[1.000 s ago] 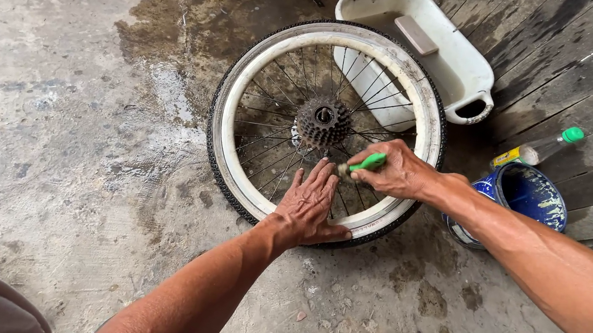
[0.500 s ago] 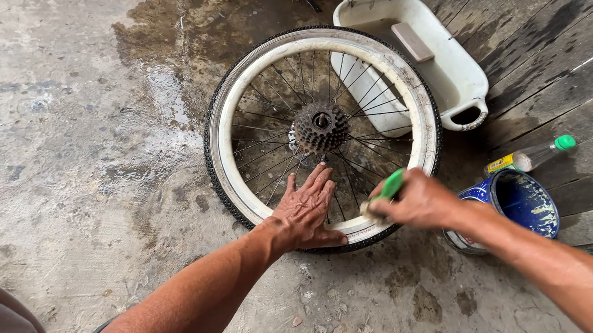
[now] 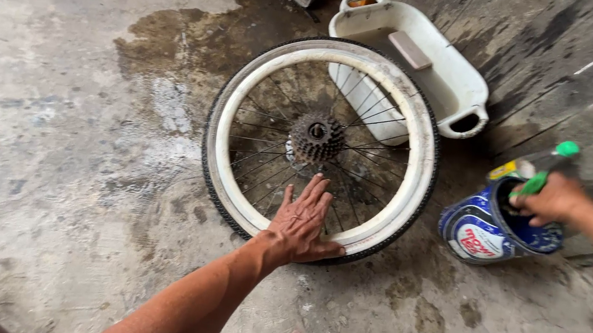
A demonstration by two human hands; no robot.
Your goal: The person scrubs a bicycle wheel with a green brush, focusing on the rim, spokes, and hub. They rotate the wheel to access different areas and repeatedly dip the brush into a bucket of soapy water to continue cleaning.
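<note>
Wheel (image 3: 416, 165) pinned at six o'clock by flat, spread left hand (image 3: 301, 223) — right hand (image 3: 553, 199) grips green brush (image 3: 536, 183) over blue bucket (image 3: 478, 235).

White-rimmed wheel (image 3: 418, 139) with black tyre, rusty brown cassette (image 3: 316, 137), green brush handle (image 3: 535, 184), blue, perhaps red-marked, bucket (image 3: 478, 235), white tub (image 3: 441, 75)

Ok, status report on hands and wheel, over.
Left hand flat on wheel rim. Right hand gripping green brush, over blue tub. White basin leans behind wheel.
</note>
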